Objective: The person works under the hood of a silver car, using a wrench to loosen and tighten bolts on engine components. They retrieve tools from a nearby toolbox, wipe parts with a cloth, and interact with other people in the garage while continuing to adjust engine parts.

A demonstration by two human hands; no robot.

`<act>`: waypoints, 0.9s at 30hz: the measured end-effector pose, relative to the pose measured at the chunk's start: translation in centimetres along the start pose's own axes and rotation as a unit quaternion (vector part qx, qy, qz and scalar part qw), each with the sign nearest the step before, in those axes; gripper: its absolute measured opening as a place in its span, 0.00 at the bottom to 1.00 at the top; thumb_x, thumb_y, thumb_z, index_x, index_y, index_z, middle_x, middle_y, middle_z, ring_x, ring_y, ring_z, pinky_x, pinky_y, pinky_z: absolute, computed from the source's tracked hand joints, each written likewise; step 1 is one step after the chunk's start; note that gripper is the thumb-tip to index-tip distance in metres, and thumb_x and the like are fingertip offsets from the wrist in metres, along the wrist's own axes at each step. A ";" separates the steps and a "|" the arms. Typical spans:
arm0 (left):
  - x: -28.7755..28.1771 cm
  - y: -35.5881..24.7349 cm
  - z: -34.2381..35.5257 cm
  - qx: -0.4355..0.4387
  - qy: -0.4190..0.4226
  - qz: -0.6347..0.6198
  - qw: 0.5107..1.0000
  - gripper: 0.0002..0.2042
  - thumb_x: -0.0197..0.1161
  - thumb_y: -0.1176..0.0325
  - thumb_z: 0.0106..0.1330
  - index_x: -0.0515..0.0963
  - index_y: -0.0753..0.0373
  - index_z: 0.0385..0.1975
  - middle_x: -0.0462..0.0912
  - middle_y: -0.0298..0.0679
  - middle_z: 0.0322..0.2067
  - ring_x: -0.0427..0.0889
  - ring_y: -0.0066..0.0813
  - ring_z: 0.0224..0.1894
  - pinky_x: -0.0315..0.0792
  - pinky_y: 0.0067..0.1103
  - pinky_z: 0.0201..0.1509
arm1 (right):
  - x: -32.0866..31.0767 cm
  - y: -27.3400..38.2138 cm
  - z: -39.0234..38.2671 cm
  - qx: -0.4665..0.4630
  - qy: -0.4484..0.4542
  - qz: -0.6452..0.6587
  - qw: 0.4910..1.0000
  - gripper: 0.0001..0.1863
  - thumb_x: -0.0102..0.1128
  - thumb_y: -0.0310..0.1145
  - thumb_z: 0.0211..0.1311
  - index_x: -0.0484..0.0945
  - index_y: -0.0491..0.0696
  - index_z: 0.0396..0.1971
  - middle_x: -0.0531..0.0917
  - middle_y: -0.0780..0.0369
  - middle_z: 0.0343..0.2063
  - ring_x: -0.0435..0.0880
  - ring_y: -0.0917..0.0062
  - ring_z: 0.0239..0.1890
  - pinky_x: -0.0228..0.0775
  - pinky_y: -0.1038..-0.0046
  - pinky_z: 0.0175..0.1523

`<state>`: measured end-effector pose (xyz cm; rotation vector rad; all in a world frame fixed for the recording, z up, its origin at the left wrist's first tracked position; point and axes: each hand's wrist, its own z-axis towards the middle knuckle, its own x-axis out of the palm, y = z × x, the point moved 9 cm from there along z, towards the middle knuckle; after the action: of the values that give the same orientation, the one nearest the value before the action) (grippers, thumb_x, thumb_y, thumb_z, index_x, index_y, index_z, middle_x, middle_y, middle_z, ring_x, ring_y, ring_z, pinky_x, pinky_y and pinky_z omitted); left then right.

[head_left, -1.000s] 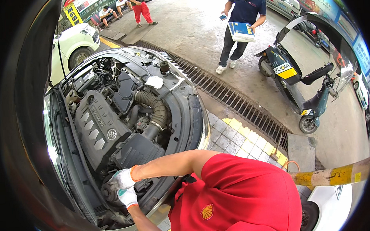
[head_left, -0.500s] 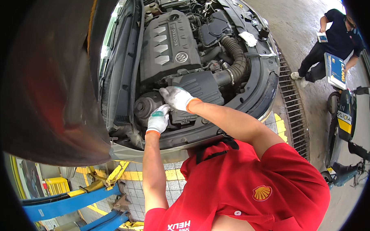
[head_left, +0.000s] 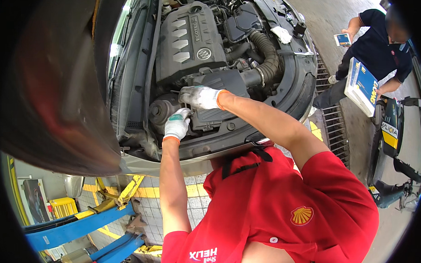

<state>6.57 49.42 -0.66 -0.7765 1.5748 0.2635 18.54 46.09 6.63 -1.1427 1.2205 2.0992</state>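
Both of my hands wear white gloves with orange cuffs, inside the open engine bay of a car. My left hand (head_left: pixel 177 124) has its fingers curled upward beside a round dark grey mount (head_left: pixel 160 113). My right hand (head_left: pixel 198 97) is just above and to its right, fingers bent down at the near left corner of the ribbed black airbox (head_left: pixel 221 108); what both sets of fingertips grip is hidden. The engine cover (head_left: pixel 186 49) lies beyond them, with a corrugated intake hose (head_left: pixel 267 55) at its right. A white cloth (head_left: pixel 281 35) rests on the front panel.
The raised hood (head_left: pixel 56 90) fills the upper left. A person in dark clothes (head_left: pixel 374 49) at right holds a phone (head_left: pixel 342 39) and a flat box (head_left: pixel 361 87). A scooter (head_left: pixel 390 134), a floor grate (head_left: pixel 336 136) and blue-and-yellow lift parts (head_left: pixel 75 229) surround the car.
My view has swung so the engine bay sits centrally. My right hand shifted slightly since half a second ago. The person at right has come nearer, the box now tilted toward the car.
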 end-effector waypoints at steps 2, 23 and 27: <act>0.3 0.2 0.1 -0.007 -0.003 0.009 1.000 0.17 0.63 0.64 0.73 0.82 0.50 0.60 0.82 0.35 0.64 0.83 0.45 0.61 0.78 0.37 0.65 | -0.2 -0.6 -1.8 -0.018 -0.058 0.023 0.998 0.21 0.59 0.29 0.69 0.78 0.44 0.61 0.79 0.51 0.60 0.80 0.52 0.65 0.76 0.59 0.67; -0.9 -3.0 -0.1 -0.006 -0.067 0.100 0.993 0.16 0.62 0.49 0.74 0.85 0.52 0.51 0.86 0.41 0.51 0.86 0.49 0.52 0.80 0.41 0.57 | 7.5 0.5 -5.9 0.160 -0.197 -0.103 0.962 0.35 0.53 0.30 0.71 0.62 0.46 0.78 0.66 0.42 0.74 0.66 0.37 0.74 0.66 0.51 0.76; 0.0 -1.5 -0.8 -0.031 -0.062 0.104 0.992 0.16 0.65 0.54 0.71 0.83 0.55 0.52 0.85 0.43 0.52 0.86 0.49 0.54 0.79 0.42 0.58 | 5.7 2.4 -5.9 0.248 -0.233 0.044 0.939 0.26 0.48 0.44 0.83 0.64 0.65 0.77 0.68 0.39 0.71 0.69 0.41 0.73 0.67 0.58 0.76</act>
<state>6.82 47.85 -0.14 -0.6305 1.5358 0.5048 16.25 39.68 1.52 -0.3474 1.4519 1.8133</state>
